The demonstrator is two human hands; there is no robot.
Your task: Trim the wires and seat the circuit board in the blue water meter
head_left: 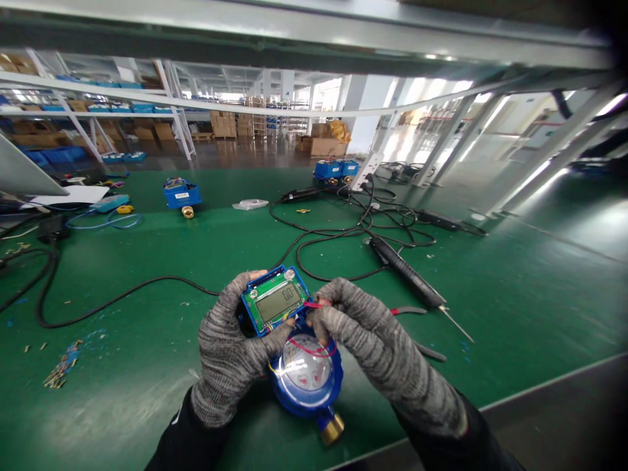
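Observation:
In the head view my left hand [228,350], in a grey knitted fingerless glove, grips the blue housing that holds a display circuit board [279,305]. The lit screen reads about 0.0. Just below it is a blue water meter [305,379] with a clear round window and a brass threaded end [331,428]. My right hand [360,324], gloved alike, is closed at the housing's right edge, its fingertips pinching red wires [316,305]. A loop of red wire hangs over the meter's window. My right fingers partly hide the junction between housing and meter.
A black electric screwdriver [405,269] and partly covered pliers [409,310] lie to the right. Black cables wind toward a power strip [367,171]. Farther back are blue meter units [181,193] and a plastic bag [250,205]. Small scattered connectors [63,366] lie at left.

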